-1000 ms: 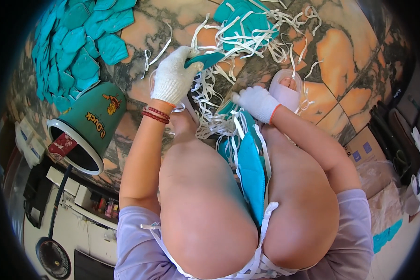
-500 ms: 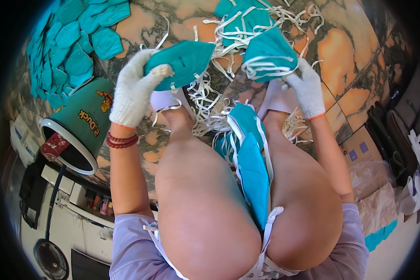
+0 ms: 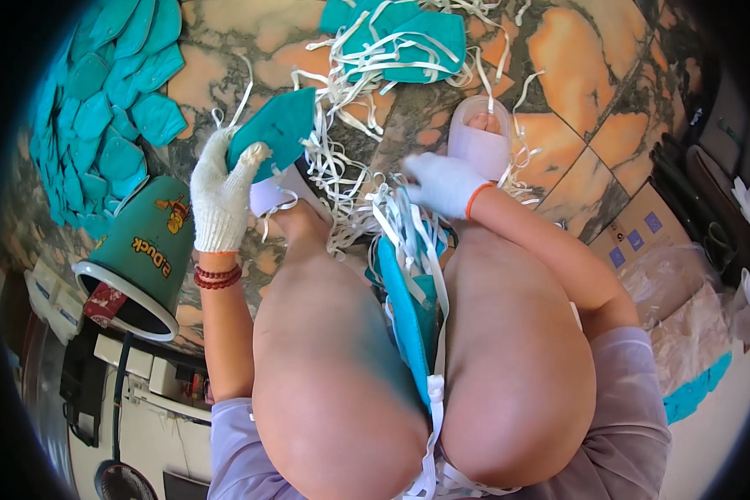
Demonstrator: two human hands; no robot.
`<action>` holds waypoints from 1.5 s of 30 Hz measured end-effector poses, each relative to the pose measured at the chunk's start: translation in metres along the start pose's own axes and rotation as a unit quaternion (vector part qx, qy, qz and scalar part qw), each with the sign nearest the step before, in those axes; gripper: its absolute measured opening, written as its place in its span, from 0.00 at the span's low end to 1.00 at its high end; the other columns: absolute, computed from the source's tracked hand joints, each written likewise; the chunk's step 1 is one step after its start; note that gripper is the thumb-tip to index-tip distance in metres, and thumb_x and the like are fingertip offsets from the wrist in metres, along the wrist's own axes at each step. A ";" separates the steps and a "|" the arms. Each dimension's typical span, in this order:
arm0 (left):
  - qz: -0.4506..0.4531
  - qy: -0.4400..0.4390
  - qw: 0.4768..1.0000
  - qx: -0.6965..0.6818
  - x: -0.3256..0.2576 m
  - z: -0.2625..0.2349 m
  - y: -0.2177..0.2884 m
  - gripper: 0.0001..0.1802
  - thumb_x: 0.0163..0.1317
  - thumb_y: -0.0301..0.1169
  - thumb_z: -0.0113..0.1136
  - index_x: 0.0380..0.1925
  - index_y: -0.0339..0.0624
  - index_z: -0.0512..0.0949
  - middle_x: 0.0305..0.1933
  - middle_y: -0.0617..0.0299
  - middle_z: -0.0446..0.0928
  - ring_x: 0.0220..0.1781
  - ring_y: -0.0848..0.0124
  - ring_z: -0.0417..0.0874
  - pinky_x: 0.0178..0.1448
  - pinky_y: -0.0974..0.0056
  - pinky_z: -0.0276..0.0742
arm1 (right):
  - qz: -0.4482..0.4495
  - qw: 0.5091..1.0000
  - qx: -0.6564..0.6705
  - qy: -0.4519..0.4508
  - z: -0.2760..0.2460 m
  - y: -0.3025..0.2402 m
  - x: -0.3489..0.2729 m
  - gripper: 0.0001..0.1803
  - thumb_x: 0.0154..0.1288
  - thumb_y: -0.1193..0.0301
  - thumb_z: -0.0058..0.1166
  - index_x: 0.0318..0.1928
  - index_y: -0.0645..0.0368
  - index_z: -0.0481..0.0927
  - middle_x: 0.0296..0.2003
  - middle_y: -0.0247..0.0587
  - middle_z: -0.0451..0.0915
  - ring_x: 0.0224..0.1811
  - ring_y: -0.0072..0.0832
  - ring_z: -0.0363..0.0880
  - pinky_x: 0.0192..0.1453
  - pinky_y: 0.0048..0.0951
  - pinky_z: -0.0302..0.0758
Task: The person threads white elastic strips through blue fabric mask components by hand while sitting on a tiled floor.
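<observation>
My left hand [image 3: 223, 187], in a white knit glove, grips a teal face mask [image 3: 279, 133] by its lower left edge, thumb on its face. White straps trail from it. My right hand [image 3: 448, 183], also gloved and slightly blurred, is beside the upper end of a bundle of teal masks with white straps [image 3: 410, 312] wedged between my thighs. Its fingers point left and look apart, with no mask seen in them.
A large heap of teal masks [image 3: 100, 108] lies on the marble floor at far left. More strapped masks [image 3: 408, 46] lie ahead, with tangled white straps [image 3: 342, 167] around my feet. A green bin [image 3: 137, 250] lies tipped at left; a cardboard box [image 3: 633, 229] is at right.
My right hand has moved left and down to the bundle between my legs; the strapped mask it held is no longer in it. The left hand keeps its mask, now shifted left and down.
</observation>
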State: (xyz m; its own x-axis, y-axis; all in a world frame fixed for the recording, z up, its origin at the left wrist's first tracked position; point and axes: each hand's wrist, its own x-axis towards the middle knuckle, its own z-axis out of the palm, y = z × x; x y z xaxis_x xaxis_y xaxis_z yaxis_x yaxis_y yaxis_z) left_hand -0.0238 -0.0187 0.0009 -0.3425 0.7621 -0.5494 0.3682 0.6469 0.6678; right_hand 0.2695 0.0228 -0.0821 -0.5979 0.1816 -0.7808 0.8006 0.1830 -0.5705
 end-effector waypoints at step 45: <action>-0.023 -0.049 0.991 -0.121 -0.009 0.033 0.009 0.14 0.62 0.34 0.62 0.41 0.34 0.78 0.34 0.60 0.80 0.36 0.76 0.78 0.42 0.70 0.75 | -0.228 0.907 0.343 0.087 -0.103 -0.063 -0.031 0.18 0.53 0.73 0.66 0.46 0.57 0.78 0.42 0.39 0.81 0.46 0.32 0.81 0.51 0.30 0.77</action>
State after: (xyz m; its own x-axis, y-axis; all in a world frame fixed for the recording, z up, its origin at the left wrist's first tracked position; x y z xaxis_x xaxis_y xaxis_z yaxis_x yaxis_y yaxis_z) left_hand 0.0113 -0.0185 -0.0048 -0.2645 0.7384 -0.6203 0.1320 0.6649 0.7352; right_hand 0.2335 0.1054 0.0039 -0.8224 0.3984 -0.4061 0.2689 -0.3568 -0.8946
